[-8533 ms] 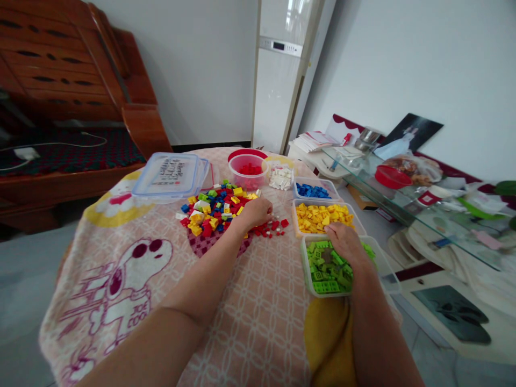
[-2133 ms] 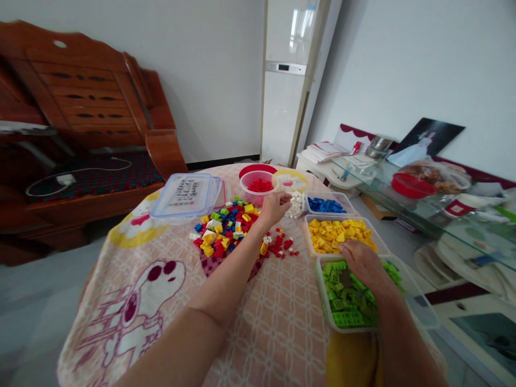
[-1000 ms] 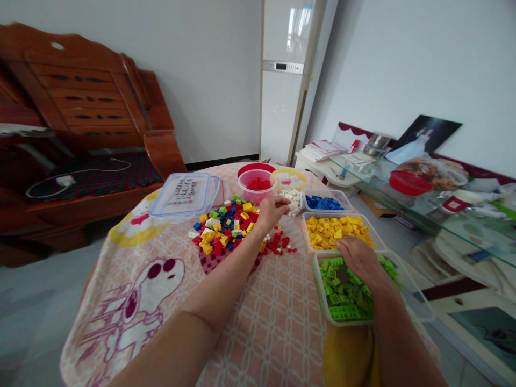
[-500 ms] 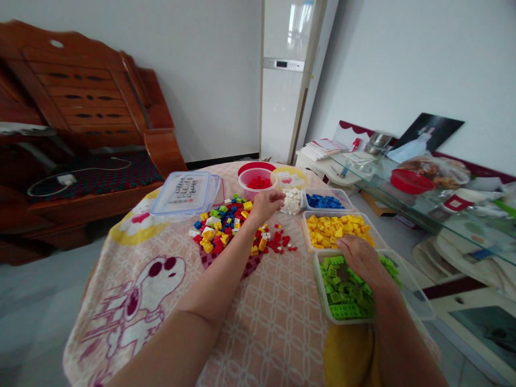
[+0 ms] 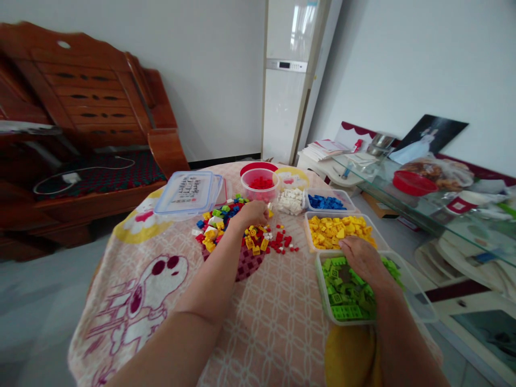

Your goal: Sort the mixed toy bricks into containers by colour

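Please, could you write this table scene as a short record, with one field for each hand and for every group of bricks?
Left hand: at the mixed pile; whether it holds a brick cannot be told
Right hand: above the green bricks, thumb near the yellow bricks; contact unclear
Boxed row, far to near: blue bricks, yellow, green
Round tub: red bricks inside
White bricks: heaped between tub and blue bricks
Lids: stacked left of the tub
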A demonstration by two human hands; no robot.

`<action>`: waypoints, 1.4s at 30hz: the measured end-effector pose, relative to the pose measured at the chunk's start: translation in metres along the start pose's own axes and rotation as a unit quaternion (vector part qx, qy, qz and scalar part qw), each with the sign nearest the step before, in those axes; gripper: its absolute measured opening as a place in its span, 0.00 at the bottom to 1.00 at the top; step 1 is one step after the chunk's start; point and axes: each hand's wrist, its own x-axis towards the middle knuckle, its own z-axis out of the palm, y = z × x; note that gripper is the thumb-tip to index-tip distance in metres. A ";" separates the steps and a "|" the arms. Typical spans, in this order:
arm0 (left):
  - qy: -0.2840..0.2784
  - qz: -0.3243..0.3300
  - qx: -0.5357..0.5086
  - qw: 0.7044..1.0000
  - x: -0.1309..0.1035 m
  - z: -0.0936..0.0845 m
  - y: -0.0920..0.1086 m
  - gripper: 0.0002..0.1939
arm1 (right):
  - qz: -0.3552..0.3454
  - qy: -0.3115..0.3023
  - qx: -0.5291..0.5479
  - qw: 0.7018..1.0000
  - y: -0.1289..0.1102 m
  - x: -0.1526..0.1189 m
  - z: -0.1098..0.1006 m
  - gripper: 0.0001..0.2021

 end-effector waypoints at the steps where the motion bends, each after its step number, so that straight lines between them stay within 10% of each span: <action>1: -0.005 0.000 0.006 1.000 0.000 0.000 0.000 0.09 | -0.003 0.004 0.001 1.000 0.000 0.000 0.000 0.16; 33: -0.001 -0.025 0.073 0.997 0.001 0.007 0.008 0.08 | -0.005 0.004 0.002 1.000 0.002 0.001 0.001 0.16; 39: 0.104 0.020 -0.109 0.988 0.006 0.002 0.008 0.03 | -0.005 -0.001 0.006 1.000 0.002 0.000 0.001 0.16; 42: 0.197 -0.001 -0.313 0.929 0.014 0.010 0.015 0.05 | -0.007 -0.001 0.008 1.000 0.002 -0.001 0.001 0.17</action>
